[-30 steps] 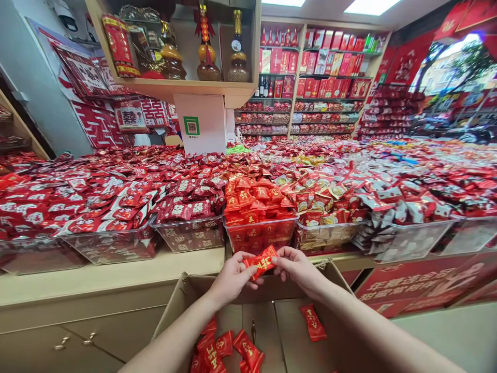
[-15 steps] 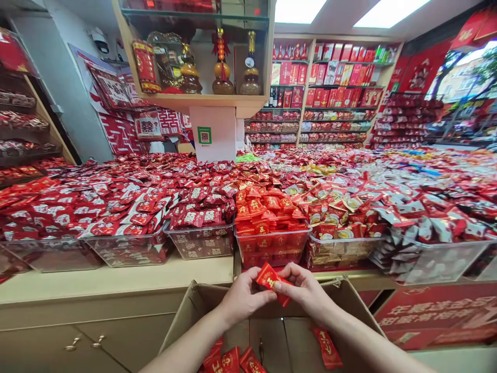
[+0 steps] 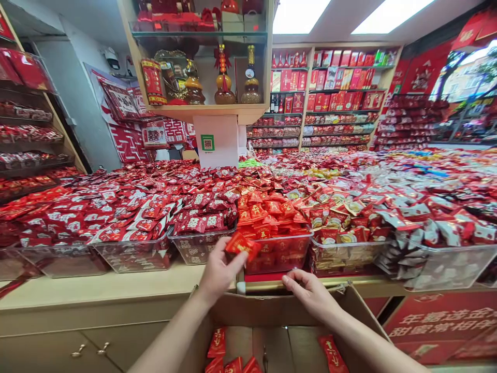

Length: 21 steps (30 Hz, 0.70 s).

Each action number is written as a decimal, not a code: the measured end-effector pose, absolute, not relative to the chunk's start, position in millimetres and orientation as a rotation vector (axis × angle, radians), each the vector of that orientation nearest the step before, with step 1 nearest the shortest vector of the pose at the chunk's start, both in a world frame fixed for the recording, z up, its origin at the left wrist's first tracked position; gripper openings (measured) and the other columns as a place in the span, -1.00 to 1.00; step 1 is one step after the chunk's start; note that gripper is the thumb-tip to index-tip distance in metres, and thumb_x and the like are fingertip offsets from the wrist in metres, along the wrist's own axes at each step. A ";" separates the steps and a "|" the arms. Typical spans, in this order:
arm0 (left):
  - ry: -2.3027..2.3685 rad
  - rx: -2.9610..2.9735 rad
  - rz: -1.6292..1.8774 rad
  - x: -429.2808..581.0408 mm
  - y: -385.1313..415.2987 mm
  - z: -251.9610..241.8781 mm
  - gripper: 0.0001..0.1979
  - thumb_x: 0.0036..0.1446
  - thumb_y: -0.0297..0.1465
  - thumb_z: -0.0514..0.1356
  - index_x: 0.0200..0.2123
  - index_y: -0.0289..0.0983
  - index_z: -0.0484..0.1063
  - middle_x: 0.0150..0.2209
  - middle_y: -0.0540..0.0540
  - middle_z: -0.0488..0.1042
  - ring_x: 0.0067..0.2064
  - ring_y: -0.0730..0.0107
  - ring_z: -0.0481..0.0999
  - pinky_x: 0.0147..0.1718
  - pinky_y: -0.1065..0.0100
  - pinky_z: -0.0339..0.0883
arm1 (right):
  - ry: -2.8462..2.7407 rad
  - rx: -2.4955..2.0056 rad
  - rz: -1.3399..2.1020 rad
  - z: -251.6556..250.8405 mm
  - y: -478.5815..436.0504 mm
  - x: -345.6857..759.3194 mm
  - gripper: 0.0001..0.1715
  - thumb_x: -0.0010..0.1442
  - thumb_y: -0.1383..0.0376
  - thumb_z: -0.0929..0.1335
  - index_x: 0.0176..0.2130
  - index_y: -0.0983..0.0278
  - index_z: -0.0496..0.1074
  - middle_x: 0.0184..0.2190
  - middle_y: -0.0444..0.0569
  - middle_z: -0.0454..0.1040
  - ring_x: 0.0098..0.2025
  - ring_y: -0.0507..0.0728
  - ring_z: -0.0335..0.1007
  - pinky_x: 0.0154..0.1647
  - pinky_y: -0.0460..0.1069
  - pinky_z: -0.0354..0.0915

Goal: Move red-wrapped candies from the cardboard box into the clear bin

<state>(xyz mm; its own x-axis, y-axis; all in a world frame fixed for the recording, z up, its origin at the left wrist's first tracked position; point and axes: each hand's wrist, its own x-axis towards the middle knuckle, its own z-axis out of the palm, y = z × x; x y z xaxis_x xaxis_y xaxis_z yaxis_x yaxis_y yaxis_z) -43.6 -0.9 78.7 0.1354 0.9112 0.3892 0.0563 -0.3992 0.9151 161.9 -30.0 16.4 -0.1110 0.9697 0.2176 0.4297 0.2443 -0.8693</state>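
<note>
My left hand pinches a red candy packet with gold print between thumb and fingers. It holds the packet up before the left front corner of a clear plastic bin heaped with matching red packets. Lower and to the right, my right hand is closed, thumb against curled fingers, with nothing showing in it. Below both hands stands an open cardboard box. On its bottom, several red packets lie at the left and a single packet at the right.
More clear bins of wrapped sweets line the counter, among them a dark red heap and a red-and-gold heap. A white pillar carries a shelf of bottles. Cupboard doors with metal handles are at lower left.
Both hands held the packet together over the box. Now it is in my left hand alone, raised up and left; my right hand has let go and moved slightly right. The view has tilted up slightly.
</note>
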 end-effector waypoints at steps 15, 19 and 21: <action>0.858 1.875 1.250 -48.5 47.8 107.4 -0.70 -0.04 -0.36 0.12 -0.19 -0.34 0.30 -0.20 -0.13 0.43 -0.19 0.35 0.40 -0.14 0.30 0.23 | -1.784 -1.383 0.772 10.1 -27.0 164.5 -0.68 0.02 0.13 0.21 -0.57 0.31 0.26 -0.64 -0.16 0.21 -0.54 0.00 0.10 -0.53 -0.11 0.05; 0.935 1.975 1.197 -48.2 46.4 109.9 -0.68 -0.03 -0.36 0.11 -0.16 -0.32 0.31 -0.20 -0.12 0.44 -0.20 0.33 0.41 -0.16 0.30 0.23 | -1.811 -1.393 0.794 15.5 -29.5 164.6 -0.70 0.02 0.15 0.22 -0.56 0.31 0.27 -0.63 -0.15 0.24 -0.53 0.01 0.11 -0.52 -0.11 0.06; 0.963 2.010 1.146 -47.4 44.9 111.9 -0.68 -0.03 -0.36 0.10 -0.15 -0.31 0.31 -0.21 -0.11 0.44 -0.21 0.32 0.41 -0.19 0.31 0.25 | -1.825 -1.392 0.794 18.0 -30.7 164.6 -0.71 0.01 0.16 0.22 -0.55 0.32 0.29 -0.62 -0.14 0.26 -0.52 0.02 0.13 -0.50 -0.11 0.07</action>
<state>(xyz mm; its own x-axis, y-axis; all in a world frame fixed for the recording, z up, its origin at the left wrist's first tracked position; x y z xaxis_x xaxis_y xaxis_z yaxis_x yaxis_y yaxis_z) -47.4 44.9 111.9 0.3561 0.8276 0.4338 0.2850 -0.5383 0.7931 164.6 -30.7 18.0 -0.1792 0.9703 0.1625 0.5428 0.2353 -0.8062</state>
